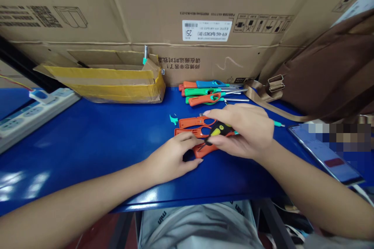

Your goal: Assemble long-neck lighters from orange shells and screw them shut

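My right hand [244,130] is closed round a small screwdriver with a black and yellow handle [219,129], its tip pointing down at an orange plastic lighter shell [204,149] on the blue table [96,140]. My left hand [172,159] rests on the table with its fingertips pressing on that orange shell. Two more orange shell halves [193,122] lie just behind. A small teal plastic piece [174,119] lies to their left.
A row of long-nosed lighters in orange, blue and green [207,91] lies at the back by large cardboard boxes [175,19]. An open taped carton [113,81] and a power strip [26,114] are on the left. A phone [324,155] and brown bag [330,70] sit right.
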{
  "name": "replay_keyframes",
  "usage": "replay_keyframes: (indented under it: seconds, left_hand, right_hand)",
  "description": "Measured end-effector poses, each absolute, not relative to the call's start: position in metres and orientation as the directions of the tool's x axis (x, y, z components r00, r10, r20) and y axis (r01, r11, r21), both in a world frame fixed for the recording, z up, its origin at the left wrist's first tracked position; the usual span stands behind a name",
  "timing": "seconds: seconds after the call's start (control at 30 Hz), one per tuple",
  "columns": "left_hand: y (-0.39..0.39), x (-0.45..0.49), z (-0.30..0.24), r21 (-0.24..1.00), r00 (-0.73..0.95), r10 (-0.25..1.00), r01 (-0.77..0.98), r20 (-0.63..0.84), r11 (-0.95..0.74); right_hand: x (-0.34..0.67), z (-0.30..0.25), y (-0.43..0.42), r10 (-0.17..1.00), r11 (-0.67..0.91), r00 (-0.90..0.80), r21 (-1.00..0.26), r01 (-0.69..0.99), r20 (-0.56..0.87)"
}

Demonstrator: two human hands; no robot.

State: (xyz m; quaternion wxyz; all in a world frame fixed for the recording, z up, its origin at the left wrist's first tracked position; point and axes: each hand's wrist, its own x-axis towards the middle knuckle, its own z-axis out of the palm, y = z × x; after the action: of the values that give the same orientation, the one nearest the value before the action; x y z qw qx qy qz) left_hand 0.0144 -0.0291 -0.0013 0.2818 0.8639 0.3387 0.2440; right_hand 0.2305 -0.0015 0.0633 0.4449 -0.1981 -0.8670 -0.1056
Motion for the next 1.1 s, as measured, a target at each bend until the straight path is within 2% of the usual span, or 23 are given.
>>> replay_keyframes:
  seconds: [0.13, 0.33, 0.5, 0.67, 0.87, 1.0, 1.03, 1.1]
  left_hand:
    - [-0.0292, 0.0151, -0.0011, 0.654, 0.649, 0.730, 0.460, 0.213, -0.600]
    - [-0.0290, 0.0150, -0.0020, 0.658, 0.649, 0.725, 0.444, 0.231, -0.608]
    - [-0.0289, 0.0150, -0.0002, 0.655, 0.643, 0.733, 0.458, 0.221, -0.600]
    - [-0.0292, 0.0152, -0.0005, 0.654, 0.645, 0.730, 0.454, 0.227, -0.605]
    - [-0.0292, 0.0148, -0.0013, 0.661, 0.645, 0.731, 0.451, 0.224, -0.600]
    - [-0.0295, 0.0151, -0.0008, 0.663, 0.644, 0.730, 0.445, 0.231, -0.602]
    - [-0.0296, 0.0152, -0.0005, 0.664, 0.644, 0.729, 0.443, 0.232, -0.603]
    - [-0.0296, 0.0153, 0.0000, 0.661, 0.643, 0.732, 0.451, 0.225, -0.599]
  right_hand:
    - [0.2278, 0.0647, -0.0059, 0.284, 0.941, -0.571, -0.111, 0.319, 0.770]
    - [0.2273, 0.0648, -0.0071, 0.281, 0.890, -0.516, -0.019, 0.455, 0.809]
    - [0.2268, 0.0641, -0.0043, 0.338, 0.929, -0.569, -0.168, 0.331, 0.750]
    - [0.2258, 0.0597, -0.0019, 0.263, 0.915, -0.522, -0.037, 0.402, 0.812]
    - [0.2267, 0.0611, -0.0036, 0.304, 0.939, -0.583, -0.136, 0.315, 0.753]
    - [0.2272, 0.0624, -0.0043, 0.247, 0.914, -0.559, 0.001, 0.405, 0.791]
    - [0.2276, 0.0629, -0.0044, 0.239, 0.914, -0.566, 0.014, 0.406, 0.789]
    - [0.2282, 0.0642, -0.0047, 0.257, 0.934, -0.586, -0.041, 0.356, 0.768]
